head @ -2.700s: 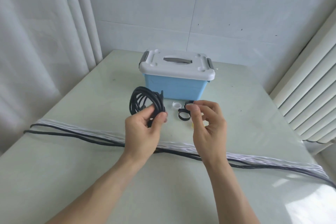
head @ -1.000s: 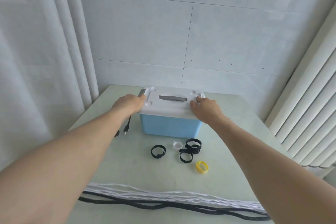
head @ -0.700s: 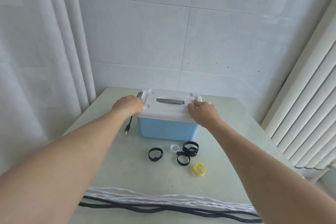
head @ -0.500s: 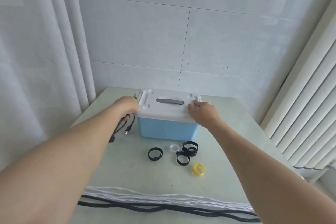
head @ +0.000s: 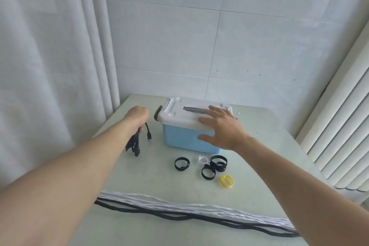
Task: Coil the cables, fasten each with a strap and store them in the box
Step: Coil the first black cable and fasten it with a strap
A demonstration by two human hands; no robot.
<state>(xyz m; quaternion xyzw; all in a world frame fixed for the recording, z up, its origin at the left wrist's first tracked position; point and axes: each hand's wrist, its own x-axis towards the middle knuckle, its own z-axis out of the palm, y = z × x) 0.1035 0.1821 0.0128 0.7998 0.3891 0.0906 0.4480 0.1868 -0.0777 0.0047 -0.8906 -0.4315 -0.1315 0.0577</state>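
Note:
A blue box [head: 179, 140] with a white lid [head: 175, 114] stands at the far middle of the table. My right hand [head: 221, 128] lies spread over the lid's right front corner, fingers straight. Left of the box, my left hand [head: 137, 116] grips a coiled black cable [head: 133, 144] that hangs down to the table, its plug [head: 149, 139] dangling beside it. Several black strap rings [head: 182, 164] lie in front of the box, along with a white ring [head: 203, 159] and a yellow ring [head: 227, 180].
Long white cables [head: 179, 204] and black cables [head: 169, 214] stretch across the near part of the pale green table [head: 139, 181]. A curtain [head: 50, 66] hangs at the left, a ribbed radiator [head: 343, 136] stands at the right, and a tiled wall is behind.
My left hand has left the lid's left end and now holds the coiled black cable beside the box. My right hand has shifted from the lid's right latch to lie flat on the lid.

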